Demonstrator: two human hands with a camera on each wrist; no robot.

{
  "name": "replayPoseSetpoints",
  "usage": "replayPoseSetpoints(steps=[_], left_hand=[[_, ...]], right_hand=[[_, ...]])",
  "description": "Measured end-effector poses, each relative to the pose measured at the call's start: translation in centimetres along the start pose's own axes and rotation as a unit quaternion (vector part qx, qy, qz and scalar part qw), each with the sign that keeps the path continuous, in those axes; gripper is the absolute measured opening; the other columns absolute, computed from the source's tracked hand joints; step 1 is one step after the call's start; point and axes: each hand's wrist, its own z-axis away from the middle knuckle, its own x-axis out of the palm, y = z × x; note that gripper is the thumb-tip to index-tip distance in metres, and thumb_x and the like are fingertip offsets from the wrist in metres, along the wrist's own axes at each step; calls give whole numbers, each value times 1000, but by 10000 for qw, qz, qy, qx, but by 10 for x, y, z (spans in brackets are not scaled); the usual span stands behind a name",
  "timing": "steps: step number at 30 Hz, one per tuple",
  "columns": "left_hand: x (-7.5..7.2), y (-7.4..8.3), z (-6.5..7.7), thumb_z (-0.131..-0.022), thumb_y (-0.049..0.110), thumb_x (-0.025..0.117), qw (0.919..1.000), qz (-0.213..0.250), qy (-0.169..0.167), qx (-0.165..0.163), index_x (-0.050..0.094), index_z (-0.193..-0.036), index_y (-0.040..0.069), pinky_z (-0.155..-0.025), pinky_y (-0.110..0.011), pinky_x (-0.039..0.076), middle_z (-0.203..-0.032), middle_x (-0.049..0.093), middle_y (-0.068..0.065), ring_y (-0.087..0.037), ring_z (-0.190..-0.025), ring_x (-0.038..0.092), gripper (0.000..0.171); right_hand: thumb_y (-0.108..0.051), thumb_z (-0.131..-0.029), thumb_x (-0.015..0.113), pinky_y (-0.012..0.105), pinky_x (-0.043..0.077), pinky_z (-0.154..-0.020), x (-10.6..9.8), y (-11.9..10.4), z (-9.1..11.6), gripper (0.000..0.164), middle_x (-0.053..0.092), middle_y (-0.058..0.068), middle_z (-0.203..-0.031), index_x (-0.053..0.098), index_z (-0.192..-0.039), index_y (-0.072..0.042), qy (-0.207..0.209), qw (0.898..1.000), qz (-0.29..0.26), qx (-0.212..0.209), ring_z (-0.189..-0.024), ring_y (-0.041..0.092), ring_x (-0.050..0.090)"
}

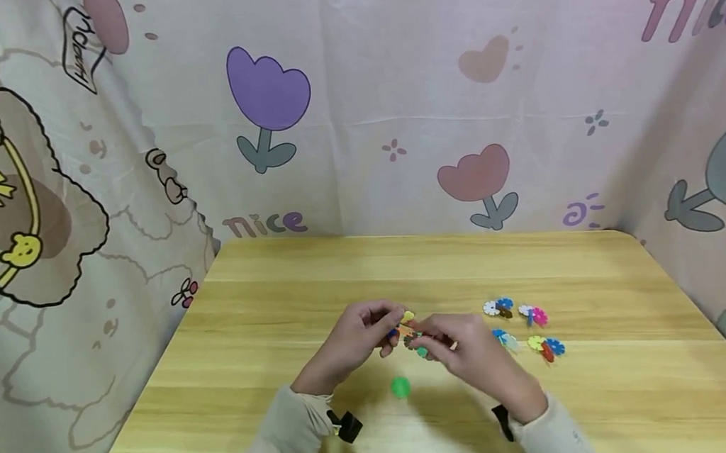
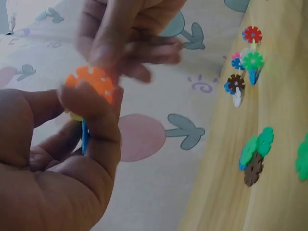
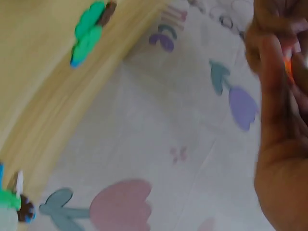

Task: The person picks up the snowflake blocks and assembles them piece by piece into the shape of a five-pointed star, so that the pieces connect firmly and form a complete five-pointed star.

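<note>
My left hand (image 1: pixel 362 337) holds a small cluster of notched plastic discs in its fingers. An orange disc (image 2: pixel 96 82) faces the left wrist view with the thumb over it, and a blue disc (image 2: pixel 85 137) shows edge-on below. A bit of yellow disc (image 1: pixel 408 316) sticks up past the fingertips. Close against the cluster, my right hand (image 1: pixel 475 353) pinches a reddish piece (image 2: pixel 114 79), mostly covered by its fingers. Both hands meet above the table. Under them lies a group of green and brown discs (image 2: pixel 253 166).
A single green disc (image 1: pixel 400 387) lies on the wooden table (image 1: pixel 278 283) nearer the front. Several joined disc clusters, such as a yellow, red and blue one (image 1: pixel 547 346) and a white, blue and brown one (image 1: pixel 499 307), lie right of the hands. A patterned curtain (image 1: pixel 358 77) hangs behind.
</note>
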Motion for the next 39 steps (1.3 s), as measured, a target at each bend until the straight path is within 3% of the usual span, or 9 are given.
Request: replayPoseSetpoints(steps=[3,5,8,11,15,22,27,33,39], left_hand=[[-2,1,-1,-108,22,59,9996,-69,258,-90,66,-127,2,-61,-21,44,-104,72,-17,-13,-68,51,28],[-4,1,-2,-107,21,60,9995,-56,265,-159,63,-130,2,-64,-21,44,-116,72,-22,-14,-69,51,30],[-4,1,-1,-107,21,61,9995,-67,166,-244,62,-130,-2,-66,-23,46,-117,72,-23,-14,-71,52,33],[-4,2,1,-106,21,63,9996,-132,60,-243,65,-125,-5,-68,-23,48,-106,71,-16,-15,-73,53,33],[-5,3,3,-104,20,67,9999,47,9,-159,66,-121,-5,-71,-26,53,-97,66,-6,-17,-77,57,30],[-6,5,5,-103,17,67,9983,486,-307,49,63,-123,-9,-85,-38,61,-106,70,-15,-20,-87,69,33],[-6,6,5,-103,15,67,9976,557,-409,68,61,-128,-12,-88,-39,60,-107,70,-17,-22,-91,71,37],[-6,6,5,-101,12,69,9980,484,-416,-32,62,-130,-11,-91,-45,59,-103,71,-8,-20,-92,71,38],[-6,4,4,-102,11,67,9998,0,-222,3,65,-128,-7,-81,-29,58,-99,69,-6,-18,-86,65,32]], right_hand=[[5,-96,69,21,54,-52,-8,10,-3,11,69,-3,-76,74,-97,-5,-394,9948,293,894,-58,2,61],[6,-96,68,23,54,-55,-8,20,-4,12,69,-1,-78,73,-97,-4,-737,9851,775,1344,-59,3,58],[4,-95,70,24,51,-58,-2,32,-7,10,70,0,-85,74,-99,-5,-1245,9667,1460,1695,-63,5,55],[2,-92,74,27,50,-59,5,42,-8,13,68,-1,-86,74,-103,-6,-1443,9550,1766,1896,-66,8,54],[0,-90,79,32,53,-62,11,50,-10,20,66,0,-85,74,-108,-7,-1423,9499,1878,2053,-70,11,58],[-4,-87,83,36,53,-60,25,61,-9,19,61,-1,-82,76,-102,-14,-1627,9369,2453,1885,-69,14,58],[-4,-83,86,35,52,-58,28,62,-5,19,61,-2,-79,73,-92,-15,-1441,9401,2558,1734,-69,14,57],[-2,-85,85,31,48,-58,22,60,-4,23,60,-3,-77,64,-85,-13,-1365,9476,2190,1881,-66,12,52],[-3,-95,74,25,42,-52,3,47,-6,19,53,-8,-71,63,-86,-15,-954,9766,921,1691,-59,7,46]])
